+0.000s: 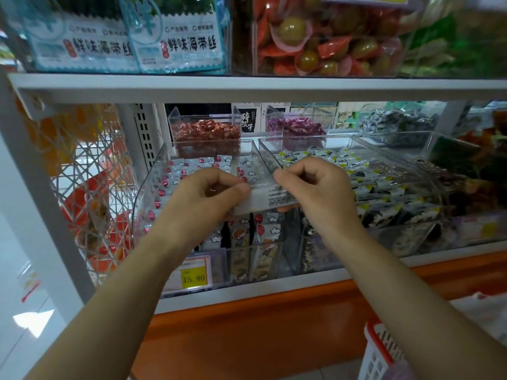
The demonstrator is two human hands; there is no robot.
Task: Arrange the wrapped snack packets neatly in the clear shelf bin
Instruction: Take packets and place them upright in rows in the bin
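Observation:
A clear shelf bin on the middle shelf holds several wrapped snack packets printed with red balloons and clouds. More of these packets stand upright behind its front wall. Both hands hold one white packet with small print just above the bin's front. My left hand pinches its left end. My right hand pinches its right end. The packet's middle is the only part that shows between the hands.
A second clear bin of black, white and yellow packets sits to the right. Smaller bins of red and purple sweets stand behind. A price tag reads 15.80. A wire basket is at left, a red-rimmed shopping basket below right.

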